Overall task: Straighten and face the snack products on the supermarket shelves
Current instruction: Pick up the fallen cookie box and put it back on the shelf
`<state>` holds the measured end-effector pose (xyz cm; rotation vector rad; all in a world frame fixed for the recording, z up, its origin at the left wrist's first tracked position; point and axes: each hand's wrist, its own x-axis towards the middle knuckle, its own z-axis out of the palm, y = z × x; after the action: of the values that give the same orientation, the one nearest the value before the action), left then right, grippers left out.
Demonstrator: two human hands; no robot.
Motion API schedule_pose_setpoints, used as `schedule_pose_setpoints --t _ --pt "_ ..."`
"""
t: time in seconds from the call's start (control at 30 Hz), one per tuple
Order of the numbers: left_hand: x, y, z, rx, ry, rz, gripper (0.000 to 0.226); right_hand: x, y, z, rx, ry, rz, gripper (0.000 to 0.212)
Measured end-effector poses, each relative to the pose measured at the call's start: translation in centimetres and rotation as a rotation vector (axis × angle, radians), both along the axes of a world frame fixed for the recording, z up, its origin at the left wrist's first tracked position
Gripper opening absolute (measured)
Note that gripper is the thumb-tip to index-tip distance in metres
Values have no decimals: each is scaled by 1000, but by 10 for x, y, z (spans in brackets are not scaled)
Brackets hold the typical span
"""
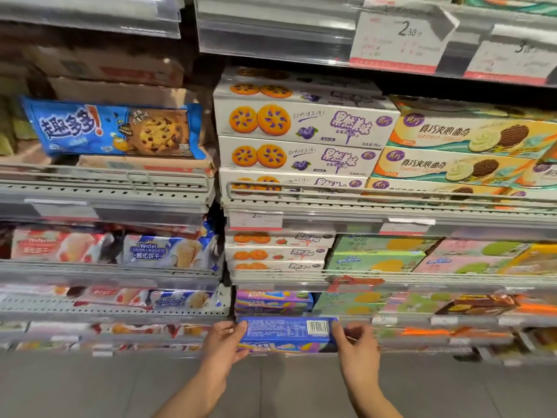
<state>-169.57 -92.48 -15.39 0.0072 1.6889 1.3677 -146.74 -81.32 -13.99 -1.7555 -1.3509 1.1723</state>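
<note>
Blue and purple, the biscuit box (287, 334) sits low in front of the person, held at the lip of a lower shelf (391, 320) with its long axis running left to right. Its barcode side is turned up, so the printed front faces down and outward rather than squarely forward. The left hand (224, 342) grips the left end and the right hand (357, 345) grips the right end, fingers curled round the short edges. Similar purple boxes (272, 303) lie just behind on the shelf above.

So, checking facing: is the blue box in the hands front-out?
No. The blue box shows its barcode panel upward; left hand and right hand grip its ends.
</note>
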Motion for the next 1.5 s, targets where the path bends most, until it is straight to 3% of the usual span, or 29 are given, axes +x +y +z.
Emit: schedule_pose_setpoints --t 0.13,0.27,0.33,0.47,0.53,0.7,0.93,1.2,1.5 --pt "-15 12 -14 -38 73 55 16 -18 -3 -10 -109 48 129 6" --pt "-27 33 -29 -108 162 52 19 -40 10 -18 -219 74 208 26" --pt "-34 42 -40 -129 161 49 23 -47 21 -20 -239 75 216 24" --pt "-53 55 -64 -162 193 5 7 -60 40 -17 -262 102 208 21" --pt "-62 60 -72 -192 252 -40 11 -66 48 -19 -244 92 217 31" --pt "-73 71 -71 -184 372 -125 24 -73 61 -22 -254 119 187 32" --pt "-72 72 -76 -90 259 -89 36 -71 52 -28 -219 282 148 14" --pt "-74 84 -74 -96 176 -236 51 -83 56 -28 -303 277 197 37" --pt "-76 78 -88 -93 219 -272 38 -82 57 -31 -267 229 187 33"
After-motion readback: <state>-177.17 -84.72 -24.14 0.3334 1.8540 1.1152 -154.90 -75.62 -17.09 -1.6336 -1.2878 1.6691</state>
